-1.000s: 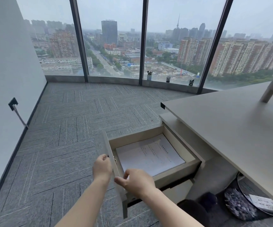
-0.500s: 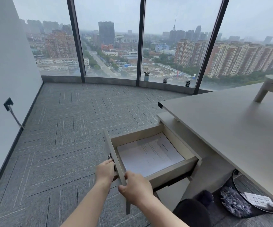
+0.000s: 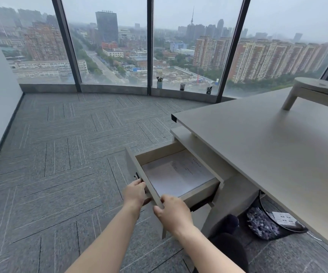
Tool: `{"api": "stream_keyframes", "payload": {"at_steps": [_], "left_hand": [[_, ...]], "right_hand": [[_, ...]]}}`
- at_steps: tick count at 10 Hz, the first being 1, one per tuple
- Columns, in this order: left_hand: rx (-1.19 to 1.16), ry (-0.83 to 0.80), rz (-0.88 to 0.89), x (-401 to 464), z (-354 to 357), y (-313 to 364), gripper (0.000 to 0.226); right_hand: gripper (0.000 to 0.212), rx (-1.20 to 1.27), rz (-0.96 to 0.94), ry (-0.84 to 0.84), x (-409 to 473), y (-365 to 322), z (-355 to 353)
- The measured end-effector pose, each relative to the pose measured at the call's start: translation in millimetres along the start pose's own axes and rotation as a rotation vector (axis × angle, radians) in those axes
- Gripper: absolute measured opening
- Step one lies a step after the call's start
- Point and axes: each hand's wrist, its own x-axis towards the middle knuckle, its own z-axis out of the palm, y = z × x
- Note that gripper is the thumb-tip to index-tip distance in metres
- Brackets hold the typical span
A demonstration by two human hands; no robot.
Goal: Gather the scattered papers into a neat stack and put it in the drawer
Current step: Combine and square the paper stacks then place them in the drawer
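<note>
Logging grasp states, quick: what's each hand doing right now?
Left hand: closed on the drawer front by its handle.
Right hand: gripping the drawer front's top edge.

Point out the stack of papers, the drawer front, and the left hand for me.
stack of papers (image 3: 176, 175), head view, on the middle of the top sheet.
drawer front (image 3: 139, 170), head view, on its top edge.
left hand (image 3: 134, 192), head view, on the back of the hand.

Both forearms are bare from the bottom edge up to the wrists, with no sleeve, watch or ring visible. The left hand (image 3: 135, 192) and right hand (image 3: 172, 210) are ungloved. Just right of the right forearm, a dark, black-clad knee (image 3: 231, 251) shows, its fabric plain and unmarked.
</note>
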Motion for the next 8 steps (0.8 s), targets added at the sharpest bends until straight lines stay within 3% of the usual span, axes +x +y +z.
{"api": "stream_keyframes", "payload": {"at_steps": [2, 3, 6, 8], "left_hand": [[0.045, -0.087, 0.006, 15, 26, -2, 0.027], [-0.085, -0.095, -0.043, 23, 42, -5, 0.021], [-0.148, -0.17, -0.071, 25, 90, -14, 0.018], [-0.169, -0.203, -0.115, 26, 121, -20, 0.013]], "right_hand": [[0.039, 0.13, 0.077, 0.148, 1, 24, -8], [0.046, 0.212, 0.153, 0.232, -2, 37, -9], [0.097, 0.398, 0.472, 0.413, 1, 84, -7], [0.112, 0.474, 0.517, 0.381, 10, 112, -17]]}}
